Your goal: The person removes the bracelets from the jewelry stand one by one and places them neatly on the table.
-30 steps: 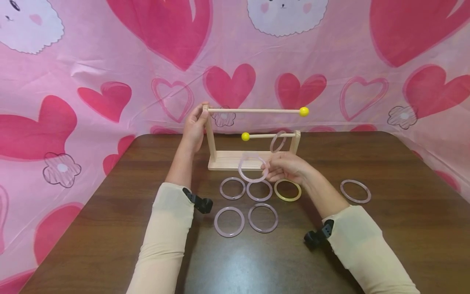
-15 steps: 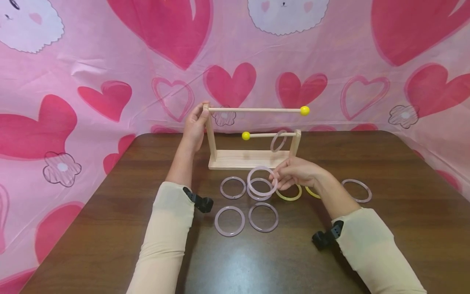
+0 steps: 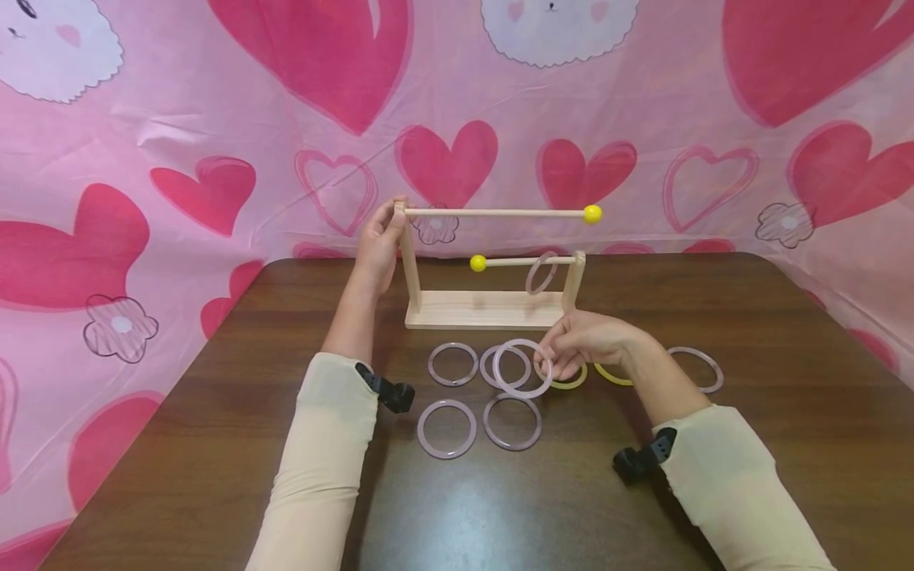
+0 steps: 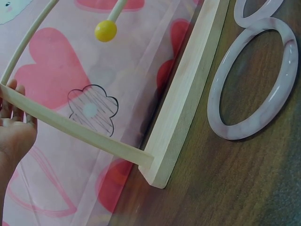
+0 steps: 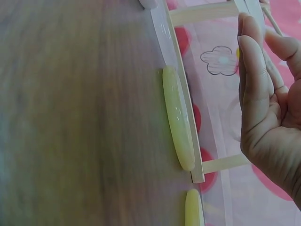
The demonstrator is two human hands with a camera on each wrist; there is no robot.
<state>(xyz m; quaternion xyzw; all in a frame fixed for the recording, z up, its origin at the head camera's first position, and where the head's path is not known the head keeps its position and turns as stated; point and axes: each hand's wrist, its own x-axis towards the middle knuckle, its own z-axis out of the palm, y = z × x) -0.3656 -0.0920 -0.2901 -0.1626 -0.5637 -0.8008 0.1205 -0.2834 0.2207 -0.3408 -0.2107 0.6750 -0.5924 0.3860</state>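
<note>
My left hand (image 3: 378, 247) grips the top of the left post (image 3: 411, 266) of a wooden rack, fingers behind it and thumb in front. The rack's base (image 3: 485, 311) stands on the table. My right hand (image 3: 589, 345) pinches a pale lilac bangle (image 3: 520, 342) by its right side, in front of the rack. In the head view that bangle overlaps another lilac bangle (image 3: 485, 379) and reaches the rim of the one below (image 3: 512, 448). One more bangle (image 3: 529, 279) hangs on the rack's lower rod (image 3: 510, 262). Beneath my right hand lies a yellow bangle (image 5: 178, 117), partly hidden.
More lilac bangles lie on the table, one at left (image 3: 453, 385), one nearer me (image 3: 420, 429) and one at far right (image 3: 720, 377). A second yellow bangle (image 3: 610, 377) is partly behind my right hand. The upper rod (image 3: 500, 212) ends in a yellow ball (image 3: 593, 214).
My right hand has moved down, toward me and to the right with the lilac bangle, away from the rack. My left hand has stayed on the post.
</note>
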